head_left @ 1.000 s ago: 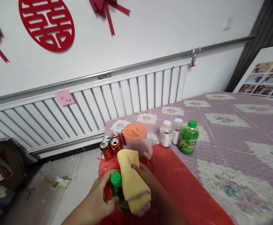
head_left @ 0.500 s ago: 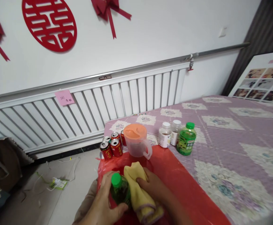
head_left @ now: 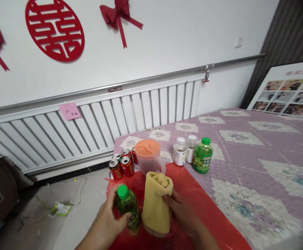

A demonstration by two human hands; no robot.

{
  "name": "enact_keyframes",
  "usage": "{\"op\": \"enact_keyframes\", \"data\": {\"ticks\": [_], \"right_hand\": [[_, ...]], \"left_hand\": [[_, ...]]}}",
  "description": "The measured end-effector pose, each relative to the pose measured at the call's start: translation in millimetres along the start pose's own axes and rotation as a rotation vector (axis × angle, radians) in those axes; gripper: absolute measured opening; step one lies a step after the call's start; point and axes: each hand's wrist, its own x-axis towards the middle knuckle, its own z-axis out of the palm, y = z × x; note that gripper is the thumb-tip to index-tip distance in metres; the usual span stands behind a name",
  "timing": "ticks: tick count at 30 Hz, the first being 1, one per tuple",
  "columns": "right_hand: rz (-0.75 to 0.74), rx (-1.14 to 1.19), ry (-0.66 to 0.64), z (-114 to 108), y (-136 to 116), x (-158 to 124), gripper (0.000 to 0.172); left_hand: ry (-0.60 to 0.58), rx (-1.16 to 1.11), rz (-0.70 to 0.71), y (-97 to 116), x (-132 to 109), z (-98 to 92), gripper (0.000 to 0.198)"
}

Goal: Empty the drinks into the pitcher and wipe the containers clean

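My left hand (head_left: 111, 217) is wrapped round a green-capped drink bottle (head_left: 129, 208), which stands tilted slightly over the red plastic sheet (head_left: 190, 201). Thumb and fingers grip its sides. My right hand (head_left: 179, 208) holds a folded yellow cloth (head_left: 157, 205) upright, just right of the bottle and apart from it. Some of the right fingers are hidden behind the cloth. Beyond the cloth stands a clear pitcher (head_left: 147, 163) with an orange lid. Several red drink cans (head_left: 127, 167) cluster at the pitcher's left.
Right of the pitcher stand two white-capped bottles (head_left: 180, 152) and another green drink bottle (head_left: 203, 156) on the patterned tablecloth (head_left: 235, 152). A white radiator (head_left: 99, 125) runs along the wall behind. A power strip (head_left: 62, 209) with cables lies on the floor at left.
The yellow cloth has come away from the bottle's side and now stands more upright in my right hand. My left hand keeps the bottle, shifted slightly left, with its label showing more.
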Motion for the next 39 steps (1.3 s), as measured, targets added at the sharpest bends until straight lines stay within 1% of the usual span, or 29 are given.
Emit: {"op": "enact_keyframes", "data": {"ticks": [3, 8, 13, 17, 21, 23, 24, 25, 27, 28, 29, 30, 31, 32, 34, 35, 37, 39], "right_hand": [[0.024, 0.037, -0.043, 6.1, -1.4, 1.3, 0.070], [0.062, 0.050, -0.050, 17.7, 4.4, 12.2, 0.065], [0.020, 0.031, -0.053, 25.4, 7.2, 19.0, 0.059], [-0.040, -0.009, -0.054, 25.2, 4.1, 17.8, 0.058], [-0.069, -0.064, -0.088, 20.9, 2.5, 15.7, 0.064], [-0.074, -0.086, -0.114, 18.5, 1.4, 14.3, 0.065], [-0.077, -0.094, -0.124, 17.5, 0.4, 13.3, 0.064], [-0.079, -0.101, -0.135, 16.7, -1.1, 12.1, 0.063], [-0.087, -0.119, -0.157, 15.7, -4.8, 9.2, 0.062], [-0.093, -0.134, -0.166, 15.5, -6.9, 7.6, 0.063], [-0.102, -0.156, -0.176, 15.5, -9.0, 5.9, 0.063], [-0.111, -0.182, -0.184, 15.7, -10.9, 4.3, 0.063], [-0.123, -0.210, -0.194, 16.1, -12.5, 2.9, 0.063], [-0.136, -0.239, -0.202, 16.6, -13.7, 1.5, 0.062], [-0.159, -0.286, -0.223, 17.4, -14.9, -0.8, 0.059], [-0.166, -0.299, -0.239, 17.6, -14.8, -1.9, 0.058], [-0.174, -0.314, -0.271, 17.0, -14.0, -4.4, 0.057], [-0.186, -0.328, -0.287, 15.0, -13.1, -7.5, 0.055]], "left_hand": [[0.016, -0.008, 0.007, 3.7, 1.6, -0.1, 0.071], [-0.029, -0.021, -0.015, 6.7, 1.2, -2.8, 0.069], [-0.083, -0.052, -0.043, 11.4, 3.1, -5.1, 0.069], [-0.105, -0.116, -0.033, 14.5, 4.6, -7.2, 0.067], [-0.113, -0.160, -0.004, 11.0, 7.0, -11.6, 0.070], [-0.098, -0.167, 0.022, 9.4, 6.9, -16.0, 0.074], [-0.065, -0.157, 0.040, 10.2, 6.1, -19.2, 0.074], [-0.009, -0.133, 0.063, 12.8, 4.5, -22.8, 0.073], [0.140, -0.039, 0.142, 24.2, -0.5, -31.1, 0.062], [0.201, 0.024, 0.207, 32.9, -3.4, -35.0, 0.055], [0.220, 0.087, 0.304, 43.2, -6.2, -38.0, 0.048], [0.193, 0.141, 0.401, 54.2, -8.4, -39.6, 0.042], [0.127, 0.173, 0.505, 65.4, -9.8, -39.4, 0.039], [0.072, 0.191, 0.587, 75.7, -10.1, -36.9, 0.038], [-0.085, 0.258, 0.737, 92.0, -7.2, -25.7, 0.042], [-0.103, 0.281, 0.800, 97.4, -4.5, -17.6, 0.043], [-0.091, 0.341, 0.846, 103.3, 1.7, 0.6, 0.047], [-0.069, 0.396, 0.846, 105.1, 6.7, 16.9, 0.048]]}}
